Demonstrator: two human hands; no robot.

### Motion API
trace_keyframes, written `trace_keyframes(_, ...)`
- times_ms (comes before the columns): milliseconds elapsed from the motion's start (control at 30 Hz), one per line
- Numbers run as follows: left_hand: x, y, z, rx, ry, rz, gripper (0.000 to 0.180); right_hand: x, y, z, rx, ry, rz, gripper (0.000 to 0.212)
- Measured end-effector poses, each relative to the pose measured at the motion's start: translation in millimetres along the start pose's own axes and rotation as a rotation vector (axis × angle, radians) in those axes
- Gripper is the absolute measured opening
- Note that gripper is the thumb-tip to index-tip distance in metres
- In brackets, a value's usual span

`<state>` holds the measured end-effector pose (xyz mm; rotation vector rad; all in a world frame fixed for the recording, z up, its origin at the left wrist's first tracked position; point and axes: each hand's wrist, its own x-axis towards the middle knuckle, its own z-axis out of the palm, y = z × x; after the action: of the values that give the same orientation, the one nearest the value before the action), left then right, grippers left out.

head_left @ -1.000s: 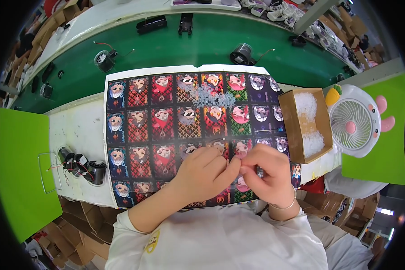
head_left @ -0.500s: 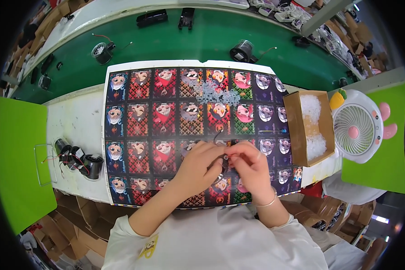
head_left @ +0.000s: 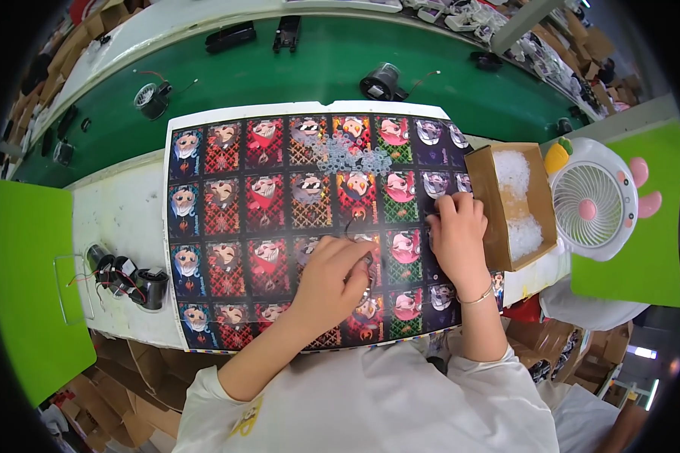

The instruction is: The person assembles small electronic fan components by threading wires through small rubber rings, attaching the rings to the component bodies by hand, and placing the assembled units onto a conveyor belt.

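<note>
Held part point(head_left: 369, 259): dark. Sheet point(head_left: 244, 226): black grid, multicoloured cartoon panels point(head_left: 264, 195). Worktop point(head_left: 257, 79), 12 o'clock: green. Fan point(head_left: 591, 189), 3 o'clock: white, pink hub point(head_left: 587, 210).

I see a sheet point(head_left: 264, 204) on the worktop point(head_left: 121, 204), with rings point(head_left: 351, 157) on its far half and motors point(head_left: 151, 288) to its left. A box point(head_left: 489, 211) sits at its right edge, a fan point(head_left: 608, 208) right of that. My left grip point(head_left: 364, 264), over the sheet, seems to hold a part point(head_left: 368, 259), mostly hidden. My right grip point(head_left: 442, 217) is near the box.
</note>
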<state>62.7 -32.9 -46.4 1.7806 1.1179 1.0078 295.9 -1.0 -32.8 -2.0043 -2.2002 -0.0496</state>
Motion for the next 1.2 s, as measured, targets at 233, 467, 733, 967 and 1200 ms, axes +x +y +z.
trace_keyframes(233, -0.6, 2.1, -1.6, 0.002, 0.003, -0.064, 0.031, -28.0, -31.8, -9.7, 0.671, -0.059, -0.100, 0.009)
trace_keyframes(467, -0.9, 1.2, -0.7, -0.007, 0.009, -0.058, 0.032, -39.6, -73.8, -16.9, 0.828, -0.020, -0.191, 0.011)
trace_keyframes(733, -0.9, 1.1, 6.8, 0.030, 0.073, -0.086, 0.027, -45.8, -90.8, -11.5, 0.689, 0.120, -0.084, 0.014)
trace_keyframes(967, -0.6, -1.0, 8.1, 0.044, 0.095, -0.042, 0.026, -19.9, -71.5, -20.5, 0.776, 0.031, -0.189, 0.014)
trace_keyframes(1200, -0.4, 0.5, 6.5, 0.079, 0.074, -0.070, 0.025, 20.4, -55.5, -39.0, 0.566, -0.325, -0.525, 0.007)
